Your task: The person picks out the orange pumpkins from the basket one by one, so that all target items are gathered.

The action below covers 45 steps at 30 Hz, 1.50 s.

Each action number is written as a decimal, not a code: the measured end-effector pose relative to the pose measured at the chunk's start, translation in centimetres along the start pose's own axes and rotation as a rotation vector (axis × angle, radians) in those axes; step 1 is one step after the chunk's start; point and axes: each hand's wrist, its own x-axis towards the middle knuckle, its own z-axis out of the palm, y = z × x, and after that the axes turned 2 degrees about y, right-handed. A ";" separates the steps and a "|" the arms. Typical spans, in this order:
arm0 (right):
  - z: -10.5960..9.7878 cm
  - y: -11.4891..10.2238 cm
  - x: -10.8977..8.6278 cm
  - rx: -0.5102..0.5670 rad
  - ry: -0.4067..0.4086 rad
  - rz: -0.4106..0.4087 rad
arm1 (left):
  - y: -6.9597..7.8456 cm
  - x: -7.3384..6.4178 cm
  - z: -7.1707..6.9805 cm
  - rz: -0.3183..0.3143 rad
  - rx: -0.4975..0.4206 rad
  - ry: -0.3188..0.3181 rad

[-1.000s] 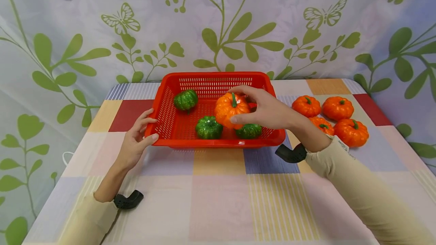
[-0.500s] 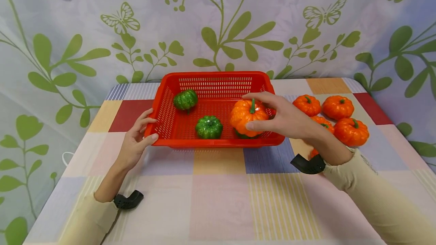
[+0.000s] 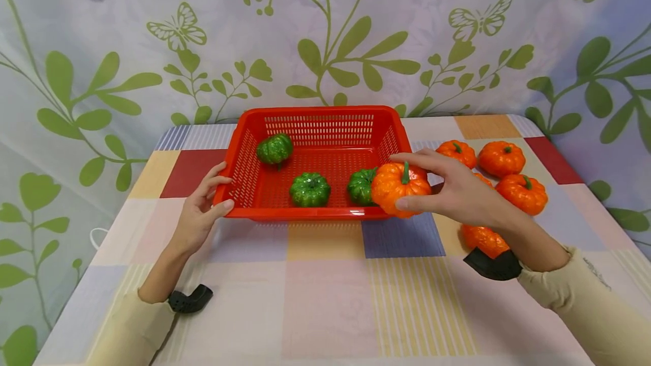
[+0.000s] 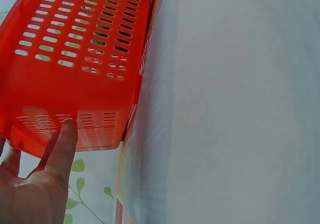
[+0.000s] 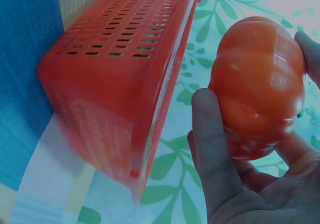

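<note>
My right hand (image 3: 447,185) holds a small orange pumpkin (image 3: 399,190) with a green stem, fingers and thumb on its sides. The pumpkin is in the air over the front right corner of a red slotted plastic basket (image 3: 305,213). In the right wrist view, the same orange pumpkin (image 5: 260,84) is beside the basket wall (image 5: 100,99). Inside the basket lie three green pumpkins: one at the left (image 3: 275,149), one at the front middle (image 3: 309,190) and one at the right (image 3: 361,186), partly hidden. My left hand (image 3: 198,213) grips the basket's left rim near the front corner.
Several orange pumpkins (image 3: 502,159) stand on the table to the right of the basket; my right arm partly covers some. A patchwork tablecloth (image 3: 325,298) covers the table. Behind it hangs a curtain (image 3: 346,27) printed with leaves and butterflies.
My right hand has carried the orange pumpkin rightward and toward me, from over the basket's middle to its front right corner. The right green pumpkin shows more now. The left hand keeps its place.
</note>
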 end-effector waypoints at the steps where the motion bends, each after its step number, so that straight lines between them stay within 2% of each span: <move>1: -0.1 0.1 -0.3 0.000 0.005 0.003 | 0.0 0.0 0.0 -0.002 0.002 0.000; 18: -1.9 3.4 -4.5 -0.073 0.205 0.057 | 0.1 -0.1 -0.1 -0.011 0.029 0.001; 26: -3.5 4.9 -6.3 -0.146 0.229 0.116 | 0.1 0.0 0.0 -0.010 0.010 -0.002; 33: -4.8 6.4 -8.2 -0.146 0.249 0.255 | 0.1 0.1 0.2 -0.017 0.019 0.000; 36: -5.4 7.4 -9.3 -0.186 0.286 0.260 | 0.0 0.1 0.2 -0.020 0.020 -0.002; 40: -6.1 8.7 -10.8 -0.189 0.328 0.246 | 0.0 0.1 0.2 -0.018 0.017 -0.005; 45: -7.0 9.8 -12.1 -0.204 0.337 0.309 | 0.1 0.0 0.1 -0.012 0.003 0.000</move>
